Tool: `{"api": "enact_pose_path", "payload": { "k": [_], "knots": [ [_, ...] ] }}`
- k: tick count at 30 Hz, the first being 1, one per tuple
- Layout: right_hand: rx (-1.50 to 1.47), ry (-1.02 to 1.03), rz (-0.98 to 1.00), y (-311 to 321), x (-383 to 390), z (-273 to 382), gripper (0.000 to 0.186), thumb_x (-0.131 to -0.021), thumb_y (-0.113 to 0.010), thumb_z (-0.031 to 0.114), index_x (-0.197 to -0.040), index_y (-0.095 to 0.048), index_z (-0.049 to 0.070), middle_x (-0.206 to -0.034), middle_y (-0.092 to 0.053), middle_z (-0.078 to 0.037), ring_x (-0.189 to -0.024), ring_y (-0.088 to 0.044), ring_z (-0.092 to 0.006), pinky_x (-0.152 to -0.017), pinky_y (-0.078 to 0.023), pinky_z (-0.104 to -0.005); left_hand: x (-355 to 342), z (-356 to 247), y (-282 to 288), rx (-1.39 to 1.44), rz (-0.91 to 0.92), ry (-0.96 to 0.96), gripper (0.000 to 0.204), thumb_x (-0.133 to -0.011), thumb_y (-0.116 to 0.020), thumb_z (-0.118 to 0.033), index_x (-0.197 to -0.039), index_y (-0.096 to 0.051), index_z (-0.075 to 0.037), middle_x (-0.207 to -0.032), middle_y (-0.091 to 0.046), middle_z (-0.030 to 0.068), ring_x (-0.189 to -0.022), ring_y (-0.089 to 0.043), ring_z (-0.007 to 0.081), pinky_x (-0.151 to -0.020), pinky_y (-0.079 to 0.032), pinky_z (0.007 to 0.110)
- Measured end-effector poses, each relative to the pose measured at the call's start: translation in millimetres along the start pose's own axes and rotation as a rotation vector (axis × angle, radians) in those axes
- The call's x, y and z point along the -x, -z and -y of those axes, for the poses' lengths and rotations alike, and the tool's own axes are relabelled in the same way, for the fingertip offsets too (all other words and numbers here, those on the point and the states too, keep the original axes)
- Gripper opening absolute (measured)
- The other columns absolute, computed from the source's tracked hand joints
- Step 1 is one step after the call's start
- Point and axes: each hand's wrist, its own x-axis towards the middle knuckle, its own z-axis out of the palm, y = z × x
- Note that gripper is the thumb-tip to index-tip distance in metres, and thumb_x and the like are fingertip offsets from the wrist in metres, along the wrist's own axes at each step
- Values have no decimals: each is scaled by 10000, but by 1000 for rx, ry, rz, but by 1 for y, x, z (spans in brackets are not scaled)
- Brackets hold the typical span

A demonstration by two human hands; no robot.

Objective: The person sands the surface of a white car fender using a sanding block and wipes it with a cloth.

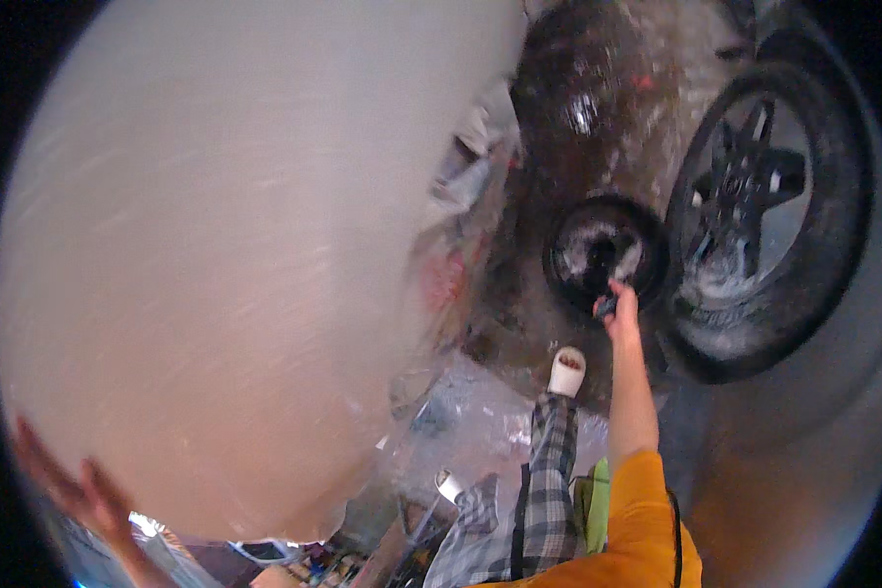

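Holding a small dark object (606, 307) of unclear kind, the right grip (625, 309) is narrow and sits at the near rim of a round black container (559, 257). The container lies directly beyond this nearer hand, left of the spoked wheel (745, 186), and shows no long axis. The left grip (88, 498), fingers spread, overlaps the pale surface (216, 245); contact is unclear.
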Motion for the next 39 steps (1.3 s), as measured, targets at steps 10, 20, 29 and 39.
{"api": "enact_pose_path", "payload": {
  "k": [10,20,29,39],
  "knots": [
    [307,240,1129,-245,521,64,136,-916,-615,153,-1018,-565,76,-919,-512,-7,-684,-520,-152,-590,-449,-333,-3,9,-60,533,-255,180,545,-927,-666,-363,-1444,-554,-236,-1630,-300,144,-1524,-210,381,-1213,-176,588],
    [944,2262,654,-395,633,46,691,-857,-706,178,-1496,-457,260,-1646,-265,-113,-1479,-288,-386,-1148,-244,-657,170,37,-69,690,-145,919,571,-1049,-397,-483,-1548,-391,-207,-1611,-287,193,-1492,-241,397,-1190,-168,567],
    [859,2345,346,-463,646,134,709,-864,-640,125,-1527,-418,240,-1668,-217,-83,-1511,-216,-399,-1155,-236,-657,148,46,-50,763,-75,974,560,-1036,-422,-481,-1556,-370,-279,-1640,-244,110,-1514,-201,336,-1207,-112,567],
    [855,2156,529,-323,671,-114,639,-860,-662,133,-1471,-477,98,-1634,-295,-76,-1519,-212,-370,-1194,-179,-589,155,50,-59,715,-122,957,566,-1047,-385,-515,-1552,-376,-259,-1633,-258,149,-1517,-190,363,-1202,-110,583]
  ]
}}
